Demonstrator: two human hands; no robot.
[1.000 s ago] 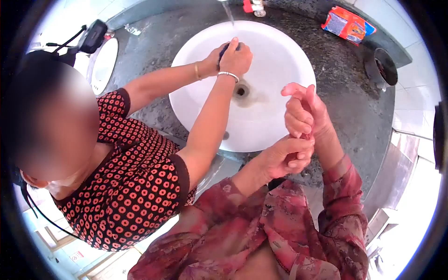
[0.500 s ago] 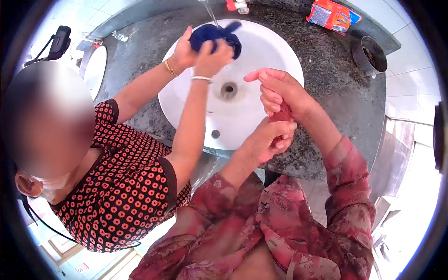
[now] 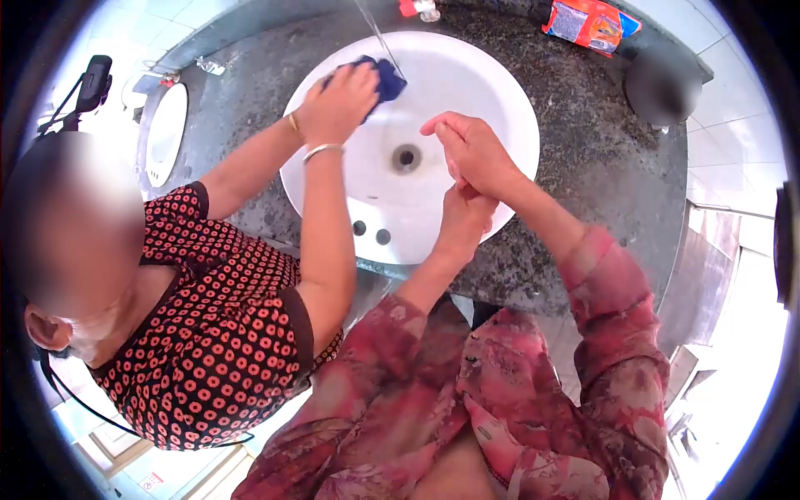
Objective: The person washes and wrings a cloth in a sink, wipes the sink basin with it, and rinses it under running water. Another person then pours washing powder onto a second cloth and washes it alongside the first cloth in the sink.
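Observation:
Over the right front part of the white sink basin (image 3: 454,83), my two hands meet one above the other. My left hand (image 3: 467,218) is closed, lower and nearer to me. Just above it and touching it, my right hand (image 3: 477,157) has its fingers curled, with the index finger reaching towards the drain (image 3: 407,158). Whatever lies between my palms is hidden now. At the basin's left side, another person's hands (image 3: 340,104) press a dark blue cloth (image 3: 390,81) beside the running water (image 3: 379,35).
The other person (image 3: 225,308) stands close on my left, arms across the basin. A dark stone counter (image 3: 575,158) surrounds it. At the back right are an orange packet (image 3: 592,27) and a blurred round container (image 3: 664,87). A second basin (image 3: 168,133) is far left.
My hands have moved up and slightly left, closer together; the reddish thing seen between them is now hidden. The other person's hands and blue cloth have shifted left, against the basin.

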